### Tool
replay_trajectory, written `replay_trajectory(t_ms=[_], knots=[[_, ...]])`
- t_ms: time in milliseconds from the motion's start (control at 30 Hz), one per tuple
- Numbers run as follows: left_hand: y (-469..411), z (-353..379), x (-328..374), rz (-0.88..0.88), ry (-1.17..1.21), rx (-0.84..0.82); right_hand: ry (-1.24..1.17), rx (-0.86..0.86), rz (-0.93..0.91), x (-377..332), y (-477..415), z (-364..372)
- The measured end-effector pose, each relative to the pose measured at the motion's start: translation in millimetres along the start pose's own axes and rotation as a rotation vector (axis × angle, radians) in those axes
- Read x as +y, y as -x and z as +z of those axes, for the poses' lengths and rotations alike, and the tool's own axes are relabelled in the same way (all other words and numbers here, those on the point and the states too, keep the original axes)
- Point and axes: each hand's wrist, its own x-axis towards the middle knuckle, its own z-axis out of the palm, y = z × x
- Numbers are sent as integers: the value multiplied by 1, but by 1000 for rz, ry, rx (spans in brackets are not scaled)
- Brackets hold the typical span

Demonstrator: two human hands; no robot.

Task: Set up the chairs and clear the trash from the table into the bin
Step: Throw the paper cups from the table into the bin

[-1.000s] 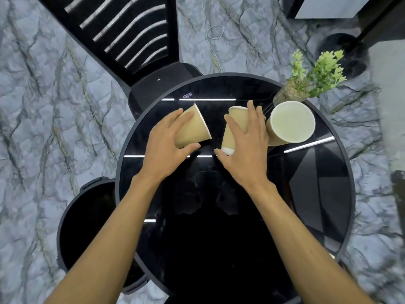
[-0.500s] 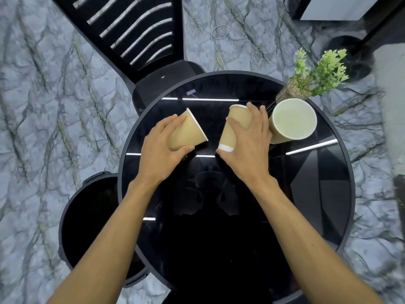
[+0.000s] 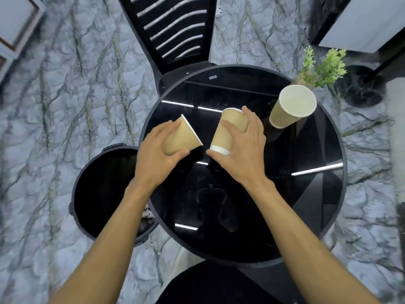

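Note:
My left hand (image 3: 156, 153) grips a tan paper cup (image 3: 183, 139) tipped on its side, rim to the right, above the left part of the round black glass table (image 3: 317, 194). A second tan cup (image 3: 230, 130) with a white base is held in my right hand (image 3: 243, 150), tilted with its rim away from me. A third tan cup (image 3: 291, 106) stands alone on the table at the right. The open black bin (image 3: 105, 189) sits on the floor left of the table, below my left forearm.
A black slatted chair (image 3: 175, 34) stands tucked at the table's far side. A green plant (image 3: 322, 66) sits at the far right edge. Another dark seat (image 3: 208, 284) shows at the near edge. A white cable (image 3: 241, 44) lies on the marble floor.
Both hands have lifted their cups and drawn them back toward me and leftward, away from the third cup. The view has shifted, so the bin shows more fully.

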Motion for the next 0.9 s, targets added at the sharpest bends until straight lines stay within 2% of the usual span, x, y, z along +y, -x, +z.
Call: replay_trajectory(t_ms=[533, 900], knots=[[185, -68, -61, -285, -21, 313, -73, -293, -373, -104, 96, 47], [241, -116, -123, -464, -30, 457, -132, -430, -522, -191, 102, 110]])
